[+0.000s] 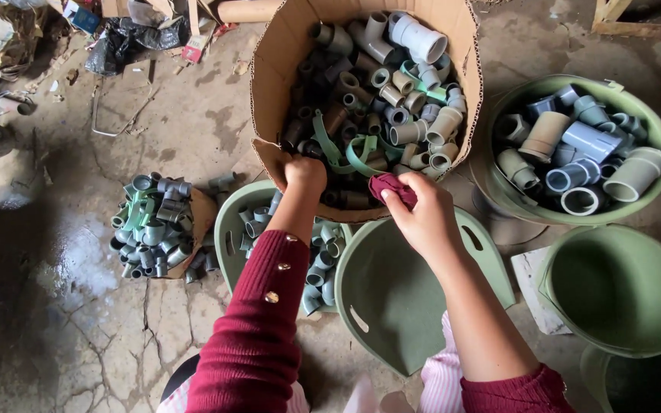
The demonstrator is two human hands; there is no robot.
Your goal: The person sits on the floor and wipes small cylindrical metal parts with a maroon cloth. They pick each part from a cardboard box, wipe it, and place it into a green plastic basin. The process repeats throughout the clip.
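The left hand (304,173) is closed into a fist inside the near rim of the box (269,76), at 12 o'clock from the person, apparently gripping fittings (392,92) I cannot make out under the knuckles. The right hand (422,218) pinches a dark red fitting (392,187) in narrowed fingers, held just over the box's near edge and above the empty tray (392,298), which lies close below as if to catch it. A second tray (231,229) at 11 o'clock holds grey elbows. Full basin (636,195) sits at 2 o'clock, an empty one (621,291) at 3; a sorted pile (151,226) lies at 9.
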